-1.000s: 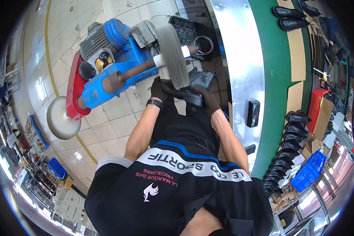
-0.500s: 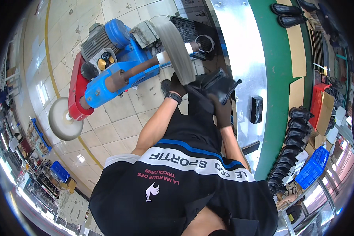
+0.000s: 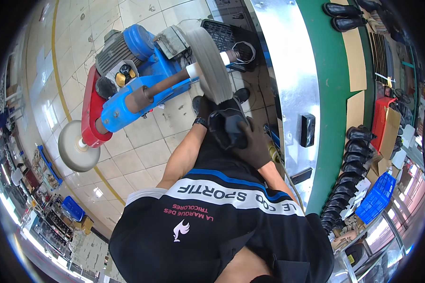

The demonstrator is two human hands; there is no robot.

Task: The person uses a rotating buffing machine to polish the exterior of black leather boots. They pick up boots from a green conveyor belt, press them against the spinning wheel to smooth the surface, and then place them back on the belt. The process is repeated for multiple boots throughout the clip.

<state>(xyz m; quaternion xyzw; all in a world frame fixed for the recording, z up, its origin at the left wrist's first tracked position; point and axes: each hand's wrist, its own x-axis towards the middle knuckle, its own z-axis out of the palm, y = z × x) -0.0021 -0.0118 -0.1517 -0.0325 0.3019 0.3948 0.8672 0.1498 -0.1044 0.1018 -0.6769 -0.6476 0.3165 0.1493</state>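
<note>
Right hand: in a dark glove (image 3: 254,146), grasping the right side of the boot; the fingers look slightly blurred.
Left hand: in a dark glove (image 3: 204,110), at the boot's far left side; its fingers are hidden, so I cannot tell whether they grip.
Black boot (image 3: 220,133): in front of the person's legs, its opening turned up toward the head, just on the near side of the buffing wheel (image 3: 212,66); whether the two touch, I cannot tell.
Wristwatch (image 3: 200,121): black, on the left wrist.
Polishing machine (image 3: 123,111): blue and red, to the left, a paler disc (image 3: 72,147) at its left end.
Metal bench strip (image 3: 293,70): to the right, bearing a black block (image 3: 307,130).
Green tabletop (image 3: 330,80): farther right, a row of black footwear (image 3: 353,165) along its right side.
</note>
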